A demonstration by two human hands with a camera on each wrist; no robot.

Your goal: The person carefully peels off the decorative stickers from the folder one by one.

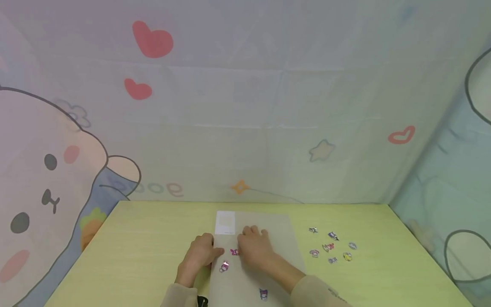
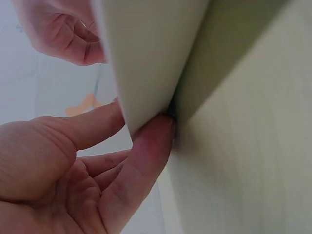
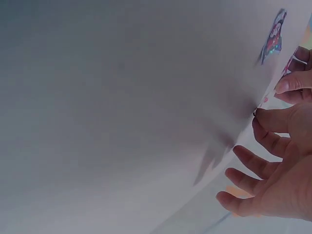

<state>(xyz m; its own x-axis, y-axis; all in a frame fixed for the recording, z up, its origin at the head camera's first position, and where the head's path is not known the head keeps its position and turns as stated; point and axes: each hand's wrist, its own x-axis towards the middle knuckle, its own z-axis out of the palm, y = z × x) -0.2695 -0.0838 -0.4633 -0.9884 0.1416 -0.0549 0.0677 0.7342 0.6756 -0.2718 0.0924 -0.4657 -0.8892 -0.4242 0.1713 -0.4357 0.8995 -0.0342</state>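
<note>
A beige box point(image 1: 245, 283) with a flat top lies on the table, a white label at its far left corner. My left hand point(image 1: 199, 253) grips its left edge; in the left wrist view the thumb point(image 2: 97, 130) is at the top edge and a finger point(image 2: 146, 158) at the side wall. Over the top, my right hand point(image 1: 255, 247) has thumb and forefinger together at a pink sticker point(image 1: 234, 252), partly hidden by the hand. The other right fingers are spread. Two more character stickers, one purple-pink point(image 1: 224, 266) and one dark purple point(image 1: 263, 294), lie on the box top.
Several loose stickers point(image 1: 328, 247) lie on the yellow table point(image 1: 376, 273) right of the box. A printed cloth backdrop point(image 1: 245, 106) hangs behind the table's far edge. A black object point(image 1: 202, 301) shows beside the left sleeve.
</note>
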